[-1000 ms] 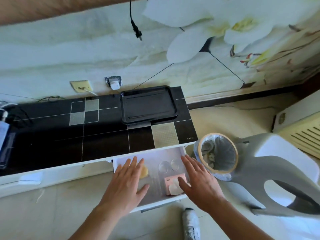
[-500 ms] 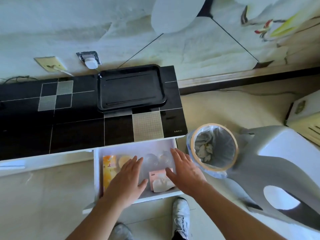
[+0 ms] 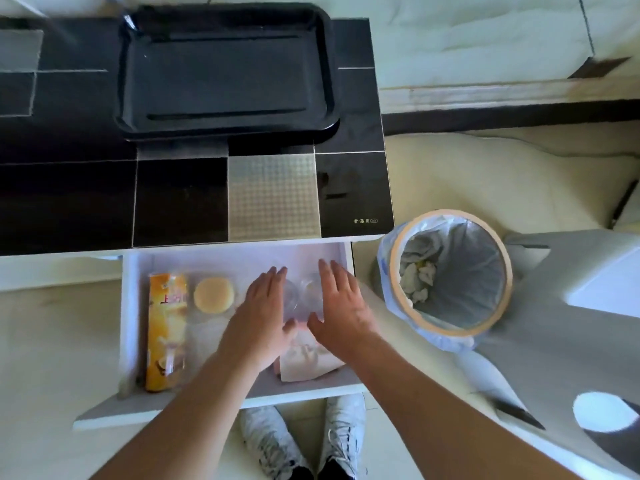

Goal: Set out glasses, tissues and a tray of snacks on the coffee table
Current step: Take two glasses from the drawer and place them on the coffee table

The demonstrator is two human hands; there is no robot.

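Where the white drawer (image 3: 131,323) stands pulled out from under the black coffee table (image 3: 180,199), two clear glasses (image 3: 304,294) sit side by side near its back right corner, seen only faintly between the person's hands. The left hand (image 3: 259,317) lies flat with its fingers spread and straight, just left of the glasses and partly over one of them; the right hand (image 3: 341,308) lies the same way, open and flat, just to their right. Neither hand grips anything, and whether the palms touch the glasses cannot be told. Under the wrists, toward the drawer's front, lies a pink tissue pack (image 3: 304,362) with a white sheet showing. Left of the hands sits a round pale cake in clear wrap (image 3: 213,294), and beside it, along the drawer's left wall, a long orange snack tube (image 3: 166,327) lies on its side. On the tabletop above, an empty black tray (image 3: 225,67) rests flat. To the right of the drawer, on the floor, stands a round waste bin (image 3: 450,271) lined with a bag and holding crumpled paper, beside a grey moulded stool (image 3: 571,323). White shoes (image 3: 304,441) show below the drawer.
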